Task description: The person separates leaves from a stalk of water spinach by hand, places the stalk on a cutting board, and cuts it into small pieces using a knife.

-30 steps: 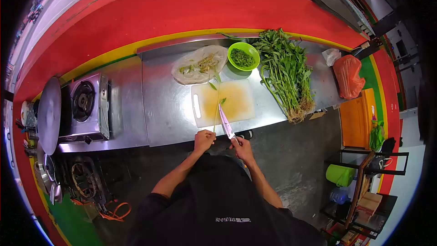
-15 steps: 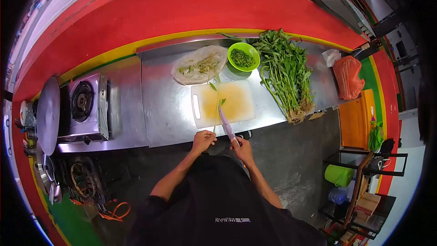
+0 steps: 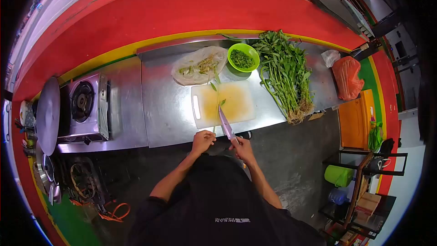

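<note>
Stem (image 3: 217, 108), light and likely limp, crosses the board (image 3: 243, 105); left grip (image 3: 202, 140) pinches its near end at the desk's (image 3: 168, 109) front edge, right grip (image 3: 241, 148) wraps the knife (image 3: 225, 125).

Head camera, steeply downward, fisheye

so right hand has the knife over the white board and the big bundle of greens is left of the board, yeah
No: the head view shows the bundle of greens lying right of the cutting board, not left. The right hand does hold the knife over the board.
</note>
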The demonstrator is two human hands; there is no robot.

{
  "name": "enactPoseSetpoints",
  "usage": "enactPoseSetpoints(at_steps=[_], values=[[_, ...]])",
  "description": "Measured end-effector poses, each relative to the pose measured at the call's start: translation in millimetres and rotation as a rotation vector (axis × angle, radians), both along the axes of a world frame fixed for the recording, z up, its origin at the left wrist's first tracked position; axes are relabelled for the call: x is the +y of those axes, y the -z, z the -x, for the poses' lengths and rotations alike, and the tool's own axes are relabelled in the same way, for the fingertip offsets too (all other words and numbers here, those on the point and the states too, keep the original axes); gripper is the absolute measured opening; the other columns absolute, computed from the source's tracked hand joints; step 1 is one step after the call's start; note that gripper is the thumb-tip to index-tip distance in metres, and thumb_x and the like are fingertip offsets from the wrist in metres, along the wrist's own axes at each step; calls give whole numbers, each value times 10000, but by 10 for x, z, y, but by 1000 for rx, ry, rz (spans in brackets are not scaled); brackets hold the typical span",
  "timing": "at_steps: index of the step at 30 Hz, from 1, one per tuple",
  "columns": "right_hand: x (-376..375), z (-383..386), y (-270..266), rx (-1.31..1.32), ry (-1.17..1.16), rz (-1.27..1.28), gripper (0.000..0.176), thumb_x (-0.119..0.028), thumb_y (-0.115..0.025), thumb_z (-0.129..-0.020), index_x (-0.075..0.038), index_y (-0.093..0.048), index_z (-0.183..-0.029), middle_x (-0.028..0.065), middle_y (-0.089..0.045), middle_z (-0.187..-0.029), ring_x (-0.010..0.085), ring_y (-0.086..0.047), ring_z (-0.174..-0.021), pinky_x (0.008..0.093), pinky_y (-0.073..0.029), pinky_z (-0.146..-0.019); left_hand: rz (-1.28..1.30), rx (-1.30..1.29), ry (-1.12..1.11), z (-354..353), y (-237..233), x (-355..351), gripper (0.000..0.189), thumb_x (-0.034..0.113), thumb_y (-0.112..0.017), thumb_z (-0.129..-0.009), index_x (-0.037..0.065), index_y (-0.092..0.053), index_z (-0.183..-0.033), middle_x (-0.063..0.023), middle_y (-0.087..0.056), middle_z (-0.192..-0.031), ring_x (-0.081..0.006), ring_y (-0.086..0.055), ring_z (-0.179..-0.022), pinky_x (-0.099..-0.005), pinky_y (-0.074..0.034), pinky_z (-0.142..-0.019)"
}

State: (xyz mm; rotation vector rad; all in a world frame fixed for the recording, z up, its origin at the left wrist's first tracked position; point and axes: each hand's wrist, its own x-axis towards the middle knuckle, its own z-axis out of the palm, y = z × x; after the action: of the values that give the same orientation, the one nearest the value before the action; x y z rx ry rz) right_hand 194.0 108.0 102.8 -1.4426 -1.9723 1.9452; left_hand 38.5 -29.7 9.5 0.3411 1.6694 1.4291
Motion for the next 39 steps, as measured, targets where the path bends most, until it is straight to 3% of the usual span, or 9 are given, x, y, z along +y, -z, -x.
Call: enactPoseSetpoints(at_steps=[2, 6, 8, 12, 14, 18, 24, 26, 39], values=[[51, 9, -42, -16, 61, 229, 296, -302, -603, -988, -35, -704, -1066, 15, -627, -632, 60, -453, -413, 259, -320, -365, 1, 27, 3, -6, 13, 9, 210, 142, -698, -927, -58, -670, -986, -125, -732, -824, -131, -675, -645, -257, -540, -595], [47, 0, -45, -14, 66, 188, 293, -296, -605, -986, -24, -704, -1031, 12, -610, -622, 61, -446, -412, 255, -302, -359, -9, 47, 9, -18, 0, 19, 216, 156, -708, -925, -51, -667, -972, -120, -729, -811, -126, -670, -637, -255, -534, -587], [22, -28, 30, -10, -27, 33, 296, -291, -599, -986, -25, -706, -1059, 30, -632, -632, 82, -499, -441, 280, -382, -402, -19, 58, 8, -20, 0, 14, 216, 155, -709, -924, -52, -665, -971, -119, -728, -807, -125, -669, -635, -255, -534, -588], [-65, -31, 187, 14, -80, -234, 265, -265, -573, -1000, -25, -682, -1024, 52, -627, -674, 97, -511, -456, 296, -393, -439, -43, 48, -21, -33, -38, 26, 218, 160, -707, -928, -48, -664, -975, -109, -724, -809, -117, -670, -659, -245, -528, -591], [-84, -21, 193, -13, -79, -339, 303, -276, -582, -984, -34, -691, -1130, 86, -674, -647, 175, -687, -597, 365, -528, -608, -74, 53, -35, -44, -41, 22, 220, 166, -706, -931, -46, -664, -975, -106, -723, -809, -113, -671, -671, -242, -526, -595], [-81, -2, 127, -16, -109, -389, 305, -270, -582, -983, -31, -687, -1140, 98, -673, -646, 187, -706, -616, 363, -525, -598, -92, 66, -55, -60, -94, 48, 195, 153, -696, -939, -36, -666, -976, -95, -719, -806, -102, -665, -691, -233, -526, -619], [-51, 57, -84, -49, -72, -213, 300, -283, -578, -986, -29, -688, -1100, 80, -657, -620, 142, -627, -519, 326, -479, -511, -111, 168, -48, -46, -235, 61, 167, 137, -688, -944, -23, -667, -987, -78, -719, -802, -91, -659, -701, -226, -518, -639], [-12, 47, -42, -95, -50, -58, 327, -335, -583, -994, -86, -701, -1169, 51, -637, -666, 80, -454, -418, 269, -339, -377, -121, 199, -65, -52, -266, 60, 167, 138, -688, -945, -21, -668, -991, -73, -720, -802, -88, -658, -703, -225, -514, -642], [73, -136, 167, -4, -53, 59, 298, -342, -599, -1003, -95, -666, -1156, 34, -617, -680, 58, -423, -408, 245, -316, -364, -111, 219, -16, -58, -177, -161, 183, 121, -655, -960, -54, -661, -1015, -114, -740, -850, -123, -689, -711, -249, -540, -650]])
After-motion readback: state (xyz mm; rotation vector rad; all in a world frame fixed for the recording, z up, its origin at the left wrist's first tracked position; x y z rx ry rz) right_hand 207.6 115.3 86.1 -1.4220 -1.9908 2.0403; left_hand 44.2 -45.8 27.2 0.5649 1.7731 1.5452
